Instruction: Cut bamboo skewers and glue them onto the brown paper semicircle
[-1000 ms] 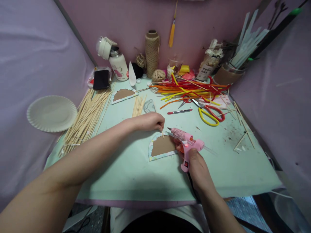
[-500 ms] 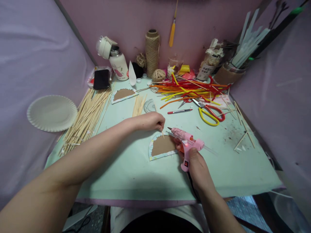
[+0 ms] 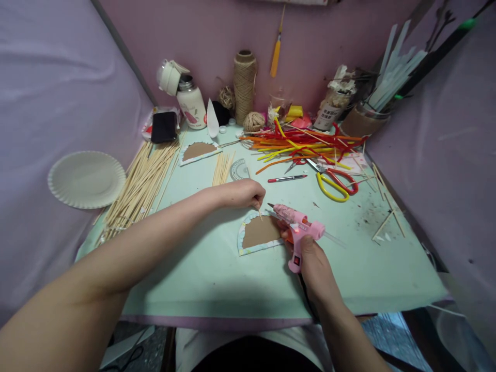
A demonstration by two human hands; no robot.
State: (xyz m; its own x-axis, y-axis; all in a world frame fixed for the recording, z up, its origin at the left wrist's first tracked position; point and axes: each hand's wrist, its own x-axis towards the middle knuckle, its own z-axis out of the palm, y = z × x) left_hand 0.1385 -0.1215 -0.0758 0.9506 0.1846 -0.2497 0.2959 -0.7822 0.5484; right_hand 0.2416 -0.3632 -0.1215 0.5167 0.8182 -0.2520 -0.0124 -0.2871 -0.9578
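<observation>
My left hand (image 3: 250, 194) is closed on a thin wooden stick (image 3: 261, 214), whose lower end reaches the curved top edge of a half-round cardboard piece (image 3: 260, 232). Patterned light-blue fabric wraps the rim of that piece, which lies on the table. A pink hot glue gun (image 3: 297, 227) is gripped in my right hand (image 3: 312, 258), its nozzle pointing left, just right of the stick and apart from it. A clear glue stick (image 3: 334, 238) pokes out of the gun's back. The right end of the cardboard is hidden behind the gun and fingers.
Wooden sticks (image 3: 137, 186) and a paper plate (image 3: 87, 180) lie at left. Behind are a second half-round piece (image 3: 199, 151), a protractor (image 3: 240, 169), a red marker (image 3: 287, 179), scissors (image 3: 337, 183) and colourful pipe cleaners (image 3: 302, 144). An uncapped bottle (image 3: 191, 106) and twine cone (image 3: 244, 88) stand farther back.
The view has shifted very slightly. Both hands, the stick, the glue gun and the cardboard piece keep nearly the same positions.
</observation>
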